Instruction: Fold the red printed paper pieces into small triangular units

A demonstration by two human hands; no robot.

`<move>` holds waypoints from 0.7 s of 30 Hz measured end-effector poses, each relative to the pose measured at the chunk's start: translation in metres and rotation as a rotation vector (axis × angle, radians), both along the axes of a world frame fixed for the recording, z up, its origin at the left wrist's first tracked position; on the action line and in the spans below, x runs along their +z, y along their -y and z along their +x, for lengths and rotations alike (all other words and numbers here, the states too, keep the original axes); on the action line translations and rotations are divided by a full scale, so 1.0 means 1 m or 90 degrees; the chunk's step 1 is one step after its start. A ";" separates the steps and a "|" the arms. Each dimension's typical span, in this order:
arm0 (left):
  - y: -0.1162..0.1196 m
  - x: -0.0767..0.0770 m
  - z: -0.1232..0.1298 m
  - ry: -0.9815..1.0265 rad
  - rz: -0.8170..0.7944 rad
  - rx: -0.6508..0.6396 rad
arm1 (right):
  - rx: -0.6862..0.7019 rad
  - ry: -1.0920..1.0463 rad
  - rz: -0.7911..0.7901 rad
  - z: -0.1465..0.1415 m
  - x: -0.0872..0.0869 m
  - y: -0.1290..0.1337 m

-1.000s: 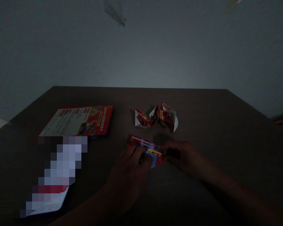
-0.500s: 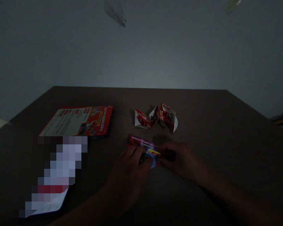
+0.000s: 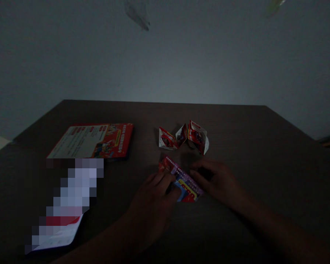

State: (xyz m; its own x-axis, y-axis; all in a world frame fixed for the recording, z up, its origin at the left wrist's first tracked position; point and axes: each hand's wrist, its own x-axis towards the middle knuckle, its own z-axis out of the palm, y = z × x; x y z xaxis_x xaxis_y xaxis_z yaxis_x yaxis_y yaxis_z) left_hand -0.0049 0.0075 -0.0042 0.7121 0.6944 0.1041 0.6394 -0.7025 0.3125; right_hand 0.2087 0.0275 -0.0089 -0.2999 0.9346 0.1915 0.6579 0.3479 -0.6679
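Observation:
A purple, red and blue printed paper piece [image 3: 188, 187] lies at the front middle of the table. My left hand [image 3: 156, 196] grips it at its left side, fingers on top and thumb on the near side. At its right edge is my right hand [image 3: 217, 181], thumb and index finger apart, with nothing visible between them. Just beyond, a red and white folded paper strip [image 3: 181, 135] stands zigzag on the table.
On the brown table [image 3: 236, 128] a red and white booklet [image 3: 112, 141] lies at the left. Nearer, a lit, partly pixelated phone [image 3: 63, 233] lies at the front left. A grey wall [image 3: 209, 55] rises behind.
More of the printed paper shows now, and it slants further down to the right. My right hand has opened and drawn slightly back from it. My left hand has barely moved.

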 end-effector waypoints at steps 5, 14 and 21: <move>-0.001 -0.001 -0.003 0.045 -0.013 -0.042 | 0.047 -0.002 0.021 0.004 -0.003 -0.004; -0.003 -0.002 0.002 0.142 -0.011 -0.105 | 0.108 0.077 0.116 0.006 -0.002 0.001; 0.001 0.004 0.000 0.224 0.068 -0.012 | 0.141 0.090 0.095 0.009 0.000 0.002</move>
